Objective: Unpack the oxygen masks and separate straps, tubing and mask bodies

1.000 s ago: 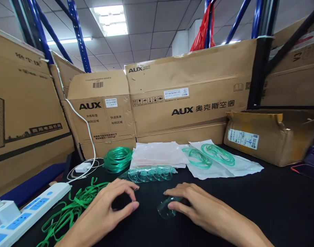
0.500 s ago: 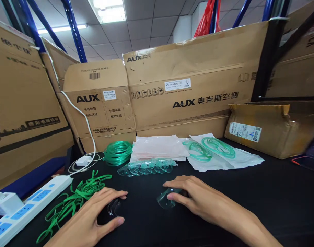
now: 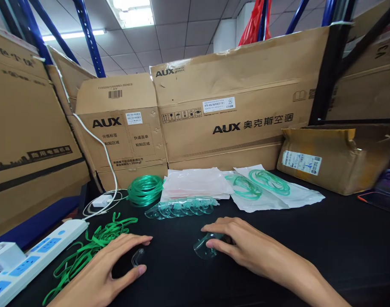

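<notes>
My right hand (image 3: 226,239) holds a clear, green-tinted plastic face mask (image 3: 203,249) between thumb and fingers, low over the black table. To the left, my left hand (image 3: 114,264) has its thumb and fingers spread apart. Between them lie small, shiny, curved strips (image 3: 137,258), apparently resting on the table; their exact kind is hard to make out. Beyond both hands, several similar clear masks (image 3: 182,208) lie nested in a row. A tangle of green elastic straps (image 3: 102,238) lies just past my left hand.
Behind the masks are a coil of green tubing (image 3: 145,190), a stack of white bags (image 3: 196,183) and bagged green tubing (image 3: 268,182). A white power strip (image 3: 38,260) runs along the left. Cardboard boxes (image 3: 322,162) border the back and right.
My left hand has drawn slightly left, away from the curved strips. My right hand stays on the mask with little change. The whole view has shifted slightly.
</notes>
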Action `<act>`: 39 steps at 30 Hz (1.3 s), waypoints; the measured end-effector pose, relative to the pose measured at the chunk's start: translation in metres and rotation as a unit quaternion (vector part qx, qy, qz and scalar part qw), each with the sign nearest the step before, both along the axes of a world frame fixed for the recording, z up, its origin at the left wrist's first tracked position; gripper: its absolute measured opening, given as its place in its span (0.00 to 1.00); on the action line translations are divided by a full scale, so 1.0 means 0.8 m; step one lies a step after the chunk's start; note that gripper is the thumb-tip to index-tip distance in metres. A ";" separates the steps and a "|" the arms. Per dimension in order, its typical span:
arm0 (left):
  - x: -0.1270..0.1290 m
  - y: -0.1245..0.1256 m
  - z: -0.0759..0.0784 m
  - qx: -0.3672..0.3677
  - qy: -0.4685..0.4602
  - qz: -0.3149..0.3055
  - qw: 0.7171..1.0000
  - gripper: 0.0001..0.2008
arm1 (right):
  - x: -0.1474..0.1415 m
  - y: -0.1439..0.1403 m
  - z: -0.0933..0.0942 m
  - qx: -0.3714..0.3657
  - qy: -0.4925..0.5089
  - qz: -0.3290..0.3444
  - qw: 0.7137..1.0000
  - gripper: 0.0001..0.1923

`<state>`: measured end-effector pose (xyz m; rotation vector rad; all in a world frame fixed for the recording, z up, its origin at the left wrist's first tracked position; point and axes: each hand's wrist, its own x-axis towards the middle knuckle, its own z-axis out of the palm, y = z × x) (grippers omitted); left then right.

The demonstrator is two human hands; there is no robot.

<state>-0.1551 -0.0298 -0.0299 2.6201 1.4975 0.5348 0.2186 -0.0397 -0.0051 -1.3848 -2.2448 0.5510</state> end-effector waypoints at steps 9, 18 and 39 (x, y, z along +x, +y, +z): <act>0.129 0.049 0.073 0.074 -0.063 -0.115 0.989 0.15 | 0.020 0.018 0.043 0.073 0.061 -0.045 0.994 0.20; 0.197 0.119 0.061 0.130 -0.055 -0.160 0.977 0.14 | 0.031 0.091 0.047 0.154 0.057 -0.087 0.983 0.21; 0.186 0.137 0.038 0.114 -0.080 -0.204 0.969 0.14 | 0.027 0.091 0.011 0.149 -0.002 -0.003 0.989 0.20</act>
